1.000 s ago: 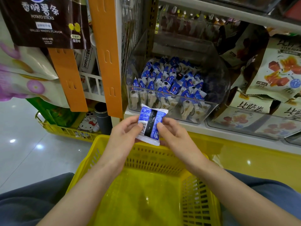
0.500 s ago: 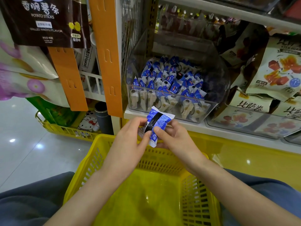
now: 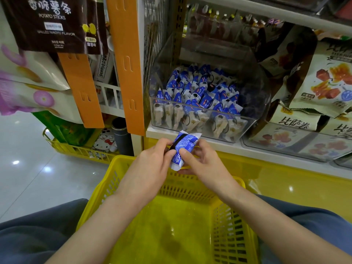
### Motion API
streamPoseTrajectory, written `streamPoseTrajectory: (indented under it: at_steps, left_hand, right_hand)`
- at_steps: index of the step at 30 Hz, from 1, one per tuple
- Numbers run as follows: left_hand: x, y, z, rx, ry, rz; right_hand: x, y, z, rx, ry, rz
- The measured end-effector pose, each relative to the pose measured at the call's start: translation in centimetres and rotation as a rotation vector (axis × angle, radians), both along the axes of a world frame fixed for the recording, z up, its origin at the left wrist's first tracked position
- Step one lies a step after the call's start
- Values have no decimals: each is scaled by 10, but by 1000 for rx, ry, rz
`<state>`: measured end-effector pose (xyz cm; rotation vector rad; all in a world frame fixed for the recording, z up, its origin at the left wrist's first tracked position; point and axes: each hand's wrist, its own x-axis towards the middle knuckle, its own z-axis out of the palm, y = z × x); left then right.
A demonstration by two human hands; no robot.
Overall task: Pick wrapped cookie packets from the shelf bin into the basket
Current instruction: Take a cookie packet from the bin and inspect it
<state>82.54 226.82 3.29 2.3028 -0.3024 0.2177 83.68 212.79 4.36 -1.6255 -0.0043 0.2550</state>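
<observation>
A blue and white wrapped cookie packet (image 3: 183, 149) is held above the far rim of the yellow basket (image 3: 224, 221). My left hand (image 3: 152, 166) pinches its left side and my right hand (image 3: 202, 161) pinches its lower right edge with thumb on top. The packet is tilted, its top end pointing up and right. Behind it on the shelf, a clear plastic bin (image 3: 247, 122) holds several more blue and white cookie packets (image 3: 200, 100). The basket's inside looks bare where I can see it.
An orange upright (image 3: 125, 63) stands left of the bin. Snack bags (image 3: 323, 88) fill the shelf to the right and hang at upper left (image 3: 51, 23). A second yellow basket (image 3: 76, 149) sits on the floor at left. My knees flank the basket.
Both hands lowered the packet slightly and turned it from face-on to tilted, its end now pointing up and right. The fingers have closed in tighter around it.
</observation>
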Motion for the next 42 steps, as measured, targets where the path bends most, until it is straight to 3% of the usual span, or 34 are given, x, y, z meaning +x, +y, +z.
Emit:
streamPoseTrajectory:
  at_steps: [6,18,23,28,32,34,38,42]
  left_hand:
    - [-2,-2,3,42,9,-38]
    - [0,-1,0,258,-115,86]
    - [4,-1,-3,78,-88,108]
    - [10,3,0,-110,-52,157]
    - [10,-2,3,-88,6,76]
    - [8,-4,5,-184,70,32]
    - [3,-12,8,-533,330,-87]
    - [5,-17,4,-430,337,-79]
  right_hand:
    - [-2,-3,-2,-125,-72,-15]
    - [-6,-4,-9,-506,-339,97]
    - [-4,-5,-9,-444,-324,109]
    - [0,-5,-3,-170,-167,160]
    - [2,-6,2,-18,-50,78]
    - [4,-7,4,26,26,10]
    - [9,-12,8,-141,-3,-33]
    - [15,-16,7,-275,-91,-39]
